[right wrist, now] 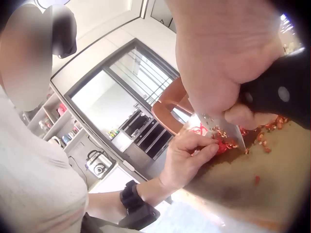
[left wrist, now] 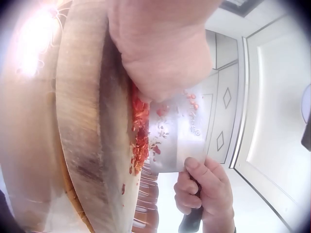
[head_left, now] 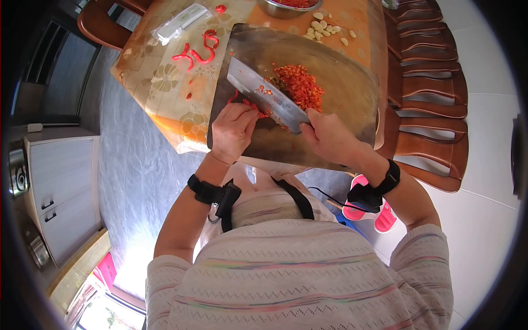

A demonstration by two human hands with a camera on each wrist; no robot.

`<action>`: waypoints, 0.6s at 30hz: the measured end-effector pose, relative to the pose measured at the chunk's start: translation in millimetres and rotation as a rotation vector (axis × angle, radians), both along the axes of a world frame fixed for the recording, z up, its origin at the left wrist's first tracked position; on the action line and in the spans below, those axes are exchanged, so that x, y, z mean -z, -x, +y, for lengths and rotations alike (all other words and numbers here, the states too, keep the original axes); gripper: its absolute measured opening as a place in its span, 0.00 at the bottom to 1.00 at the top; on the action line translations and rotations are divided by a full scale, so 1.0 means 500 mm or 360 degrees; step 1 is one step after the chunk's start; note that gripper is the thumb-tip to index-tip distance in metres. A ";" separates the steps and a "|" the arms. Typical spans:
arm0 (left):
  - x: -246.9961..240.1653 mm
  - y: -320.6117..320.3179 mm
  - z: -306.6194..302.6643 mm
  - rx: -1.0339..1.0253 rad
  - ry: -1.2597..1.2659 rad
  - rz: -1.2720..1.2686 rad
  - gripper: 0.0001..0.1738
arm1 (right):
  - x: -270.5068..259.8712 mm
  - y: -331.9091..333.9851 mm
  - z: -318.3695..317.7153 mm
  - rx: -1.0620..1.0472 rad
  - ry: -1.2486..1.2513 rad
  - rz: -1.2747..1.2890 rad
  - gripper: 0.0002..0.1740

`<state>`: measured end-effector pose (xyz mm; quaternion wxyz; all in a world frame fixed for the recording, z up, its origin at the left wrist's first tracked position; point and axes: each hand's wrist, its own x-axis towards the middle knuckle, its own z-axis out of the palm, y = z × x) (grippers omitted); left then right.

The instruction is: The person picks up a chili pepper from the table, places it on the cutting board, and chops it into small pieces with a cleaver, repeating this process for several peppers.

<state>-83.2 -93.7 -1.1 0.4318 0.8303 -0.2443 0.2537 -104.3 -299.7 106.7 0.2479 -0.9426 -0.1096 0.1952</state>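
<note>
In the head view my right hand point(head_left: 336, 137) grips the black handle point(right wrist: 286, 92) of a wide cleaver point(head_left: 263, 88). Its blade slants across a thick wooden cutting board point(head_left: 346, 82), with red bits stuck to its face. My left hand point(head_left: 233, 131), fingers bent, holds red chili peppers point(head_left: 254, 108) against the board, just beside the blade's left face. A heap of finely chopped chili point(head_left: 302, 88) lies on the blade's other side. In the right wrist view, the left thumb and fingers pinch the chili close to the blade; part of it is hidden under them.
Whole red chilies point(head_left: 202, 53) and a clear plastic package point(head_left: 181, 23) lie on the patterned tablecloth point(head_left: 157, 82) left of the board. Peeled garlic cloves point(head_left: 318, 28) and a metal bowl point(head_left: 275, 8) with red contents are beyond it. Wooden chairs point(head_left: 432, 85) line the right side.
</note>
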 end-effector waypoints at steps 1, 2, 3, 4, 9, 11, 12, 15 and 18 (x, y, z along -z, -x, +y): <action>0.000 0.001 0.001 -0.0006 0.0000 0.0006 0.09 | -0.001 -0.002 0.000 -0.0006 0.0000 0.0006 0.10; 0.001 0.002 0.003 -0.0003 -0.0009 0.0010 0.09 | -0.001 -0.005 -0.001 -0.0057 0.0004 -0.0002 0.10; 0.000 0.002 0.003 0.0002 -0.0017 0.0014 0.09 | 0.000 -0.008 -0.002 -0.0106 0.0009 -0.0009 0.10; 0.000 0.001 0.002 -0.0004 -0.0015 0.0023 0.09 | 0.001 -0.014 -0.003 -0.0113 0.0011 0.0000 0.10; 0.005 0.001 0.004 -0.0006 -0.0044 -0.0011 0.08 | 0.041 -0.015 0.023 -0.0068 -0.0013 0.0039 0.10; 0.005 0.003 0.005 0.0005 -0.0044 0.0022 0.08 | 0.058 0.011 0.028 0.0020 -0.0045 -0.0010 0.10; 0.003 0.004 0.005 0.0024 -0.0051 0.0067 0.09 | 0.064 0.018 0.028 0.0116 -0.0084 -0.0046 0.10; -0.002 0.009 0.004 -0.0024 -0.0089 0.0047 0.10 | 0.072 0.004 0.017 0.0107 -0.0190 -0.0043 0.10; -0.004 0.007 0.002 -0.0030 -0.0081 -0.0009 0.09 | 0.044 0.005 0.016 0.0129 -0.0062 0.0021 0.10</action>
